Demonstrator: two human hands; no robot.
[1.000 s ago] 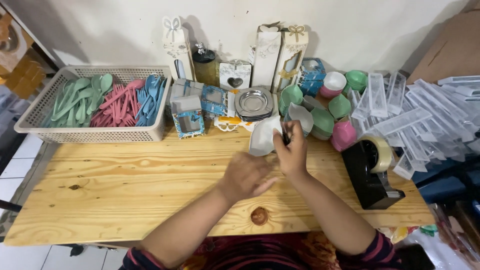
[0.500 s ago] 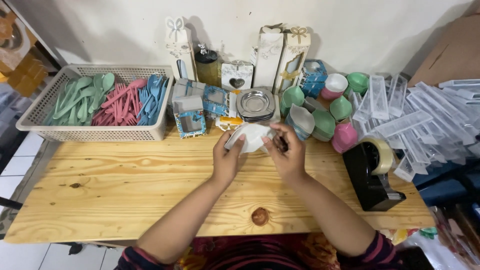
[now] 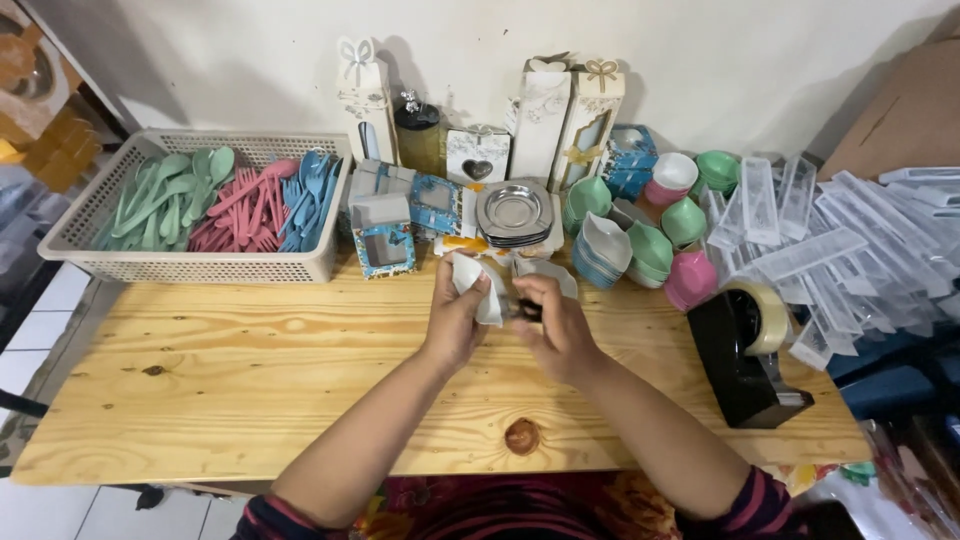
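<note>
Resting white dish (image 3: 478, 285) inside left grip (image 3: 455, 320)

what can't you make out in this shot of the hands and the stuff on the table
- Head view: the small dark thing in the right hand is mostly covered by fingers; its kind is unclear.
- The white piece held by the left hand is partly hidden behind that hand.
- The clear plastic cases run past the right edge.
- The basket wall hides the spoons' lower ends.
</note>
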